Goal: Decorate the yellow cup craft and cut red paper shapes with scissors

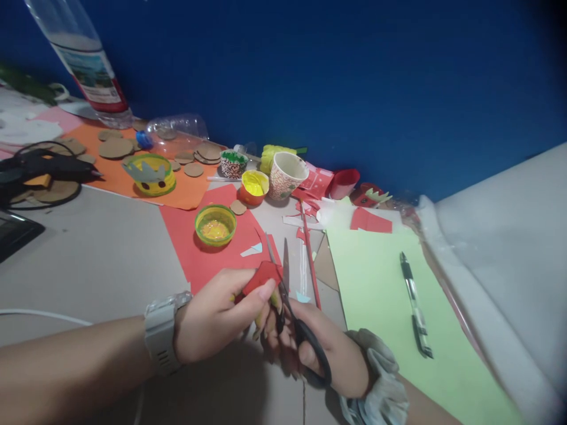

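Observation:
My left hand [217, 316], with a grey watch on the wrist, pinches a small piece of red paper [262, 276] between thumb and fingers. My right hand [310, 348], a grey scrunchie at its wrist, grips black-handled scissors [290, 307]; their blades stand parted and point away from me, right beside the red piece. Both hands meet just above the grey tabletop near the front edge. A red sheet [208, 242] lies just beyond them.
A light green sheet [385, 295] with a pen [414, 304] lies to the right. A red paintbrush [310, 260], paint-filled cups [215, 224], paper cups [287, 174], cardboard discs, plastic bottles [88, 65] and an orange sheet crowd the back by the blue wall.

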